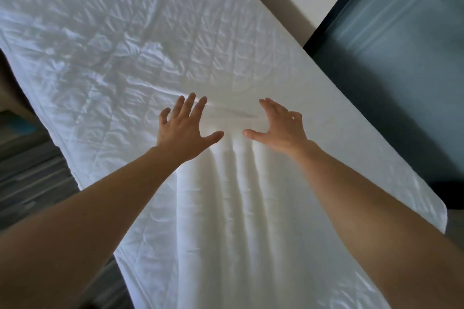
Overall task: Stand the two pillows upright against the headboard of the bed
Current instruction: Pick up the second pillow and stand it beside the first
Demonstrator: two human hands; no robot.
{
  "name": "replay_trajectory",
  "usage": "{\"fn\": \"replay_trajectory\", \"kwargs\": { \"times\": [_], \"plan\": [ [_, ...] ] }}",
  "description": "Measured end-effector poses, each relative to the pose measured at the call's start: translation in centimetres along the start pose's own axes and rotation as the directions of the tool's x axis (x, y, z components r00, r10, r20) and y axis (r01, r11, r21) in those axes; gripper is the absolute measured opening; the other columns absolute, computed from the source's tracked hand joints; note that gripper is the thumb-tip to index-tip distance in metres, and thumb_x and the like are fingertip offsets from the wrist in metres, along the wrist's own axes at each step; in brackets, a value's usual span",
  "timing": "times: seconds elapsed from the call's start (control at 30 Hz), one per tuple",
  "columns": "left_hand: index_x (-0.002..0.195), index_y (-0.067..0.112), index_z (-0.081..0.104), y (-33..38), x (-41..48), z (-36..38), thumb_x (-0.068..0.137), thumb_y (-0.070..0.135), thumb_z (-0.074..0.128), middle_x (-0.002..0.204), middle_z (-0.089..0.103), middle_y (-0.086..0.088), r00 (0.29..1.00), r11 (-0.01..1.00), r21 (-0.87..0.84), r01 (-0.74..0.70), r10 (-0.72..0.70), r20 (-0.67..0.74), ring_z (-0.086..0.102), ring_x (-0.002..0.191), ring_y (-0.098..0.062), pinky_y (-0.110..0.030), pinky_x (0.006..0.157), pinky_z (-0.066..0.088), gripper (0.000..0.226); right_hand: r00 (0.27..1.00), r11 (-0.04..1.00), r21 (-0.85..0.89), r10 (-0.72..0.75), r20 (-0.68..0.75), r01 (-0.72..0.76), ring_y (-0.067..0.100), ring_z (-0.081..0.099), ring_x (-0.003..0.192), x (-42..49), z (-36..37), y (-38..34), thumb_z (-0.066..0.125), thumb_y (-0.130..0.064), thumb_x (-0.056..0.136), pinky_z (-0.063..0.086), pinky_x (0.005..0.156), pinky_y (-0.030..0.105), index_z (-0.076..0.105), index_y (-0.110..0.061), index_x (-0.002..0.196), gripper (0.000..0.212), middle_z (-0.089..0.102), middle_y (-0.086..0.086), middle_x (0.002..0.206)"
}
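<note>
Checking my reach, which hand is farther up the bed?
The left hand, fingers spread flat; the right hand sits slightly lower with its fingers curled on the white cover.

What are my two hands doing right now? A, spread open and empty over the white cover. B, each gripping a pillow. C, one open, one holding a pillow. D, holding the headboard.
A: the left hand and the right hand both have fingers spread, empty, over the wrinkled white cover, with folds gathered between them.

No readable text, labels, brands or numbers anywhere in view.
</note>
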State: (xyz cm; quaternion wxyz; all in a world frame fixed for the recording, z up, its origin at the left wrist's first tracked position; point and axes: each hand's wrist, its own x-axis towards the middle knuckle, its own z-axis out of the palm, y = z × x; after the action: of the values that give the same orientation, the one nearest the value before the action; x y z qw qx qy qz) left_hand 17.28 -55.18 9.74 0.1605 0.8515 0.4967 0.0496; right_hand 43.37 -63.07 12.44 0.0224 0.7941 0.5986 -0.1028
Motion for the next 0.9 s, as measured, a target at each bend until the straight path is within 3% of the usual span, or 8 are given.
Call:
{"fn": "replay_trajectory", "kwargs": {
  "times": [0.4,0.53,0.6,0.67,0.77,0.9],
  "plan": [
    [0.163,0.028,0.011,-3.0,9.1,13.0,0.076,0.096,0.03,0.172,0.01,-0.001,0.987,1.0,0.016,-0.027,0.024,0.161,0.008,0.157,-0.021,-0.047,0.123,0.013,0.112,0.953,0.999,0.035,-0.013,0.303,0.002,0.016,0.03,0.15,11.2,12.0,5.8,0.043,-0.097,0.064,0.024,0.115,0.049,0.026,-0.028,0.16,0.119,0.033,-0.007,0.164],
    [0.163,0.025,0.016,-4.2,10.8,16.6,0.073,0.101,0.018,0.17,0.021,-0.002,0.964,0.999,0.029,-0.026,0.017,0.264,0.017,0.155,-0.021,-0.045,0.123,0.014,0.118,0.942,0.997,0.028,-0.071,0.328,0.065,0.017,0.052,0.131,13.6,14.3,6.3,0.045,-0.097,0.067,0.032,0.104,0.048,0.051,-0.036,0.137,0.093,0.06,-0.012,0.135],
    [0.162,0.023,0.022,-4.5,11.4,17.9,0.074,0.101,0.014,0.167,0.029,-0.001,0.965,0.997,0.06,-0.042,0.025,0.26,0.022,0.153,-0.022,-0.044,0.122,0.014,0.118,0.936,0.996,0.044,-0.094,0.339,0.084,0.019,0.055,0.128,14.5,14.8,6.4,0.045,-0.099,0.064,0.032,0.102,0.047,0.052,-0.035,0.139,0.099,0.063,-0.009,0.131],
    [0.158,0.023,0.033,-4.6,12.1,18.6,0.073,0.102,0.015,0.159,0.042,-0.003,0.972,0.997,0.067,-0.046,0.029,0.234,0.033,0.147,-0.024,-0.044,0.119,0.018,0.117,0.922,0.994,0.058,-0.106,0.372,0.091,0.02,0.056,0.126,15.3,15.1,6.7,0.045,-0.102,0.059,0.03,0.101,0.046,0.05,-0.033,0.142,0.108,0.064,-0.007,0.13],
    [0.144,0.022,0.048,-4.9,13.2,18.8,0.068,0.105,0.015,0.129,0.063,-0.006,0.967,0.993,0.089,-0.076,0.052,0.251,0.054,0.124,-0.03,-0.046,0.108,0.031,0.117,0.906,0.992,0.077,-0.121,0.406,0.098,0.02,0.062,0.114,16.1,15.5,7.1,0.047,-0.104,0.054,0.032,0.096,0.044,0.059,-0.035,0.127,0.101,0.069,-0.01,0.113],
    [0.13,0.019,0.056,-5.0,13.9,18.2,0.064,0.108,0.017,0.106,0.064,-0.005,0.957,0.987,0.109,-0.115,0.081,0.278,0.06,0.105,-0.029,-0.045,0.097,0.036,0.117,0.915,0.991,0.096,-0.119,0.385,0.088,0.018,0.062,0.095,16.2,15.6,7.2,0.049,-0.104,0.051,0.038,0.095,0.043,0.059,-0.03,0.108,0.095,0.066,-0.012,0.097]
  ]
}}
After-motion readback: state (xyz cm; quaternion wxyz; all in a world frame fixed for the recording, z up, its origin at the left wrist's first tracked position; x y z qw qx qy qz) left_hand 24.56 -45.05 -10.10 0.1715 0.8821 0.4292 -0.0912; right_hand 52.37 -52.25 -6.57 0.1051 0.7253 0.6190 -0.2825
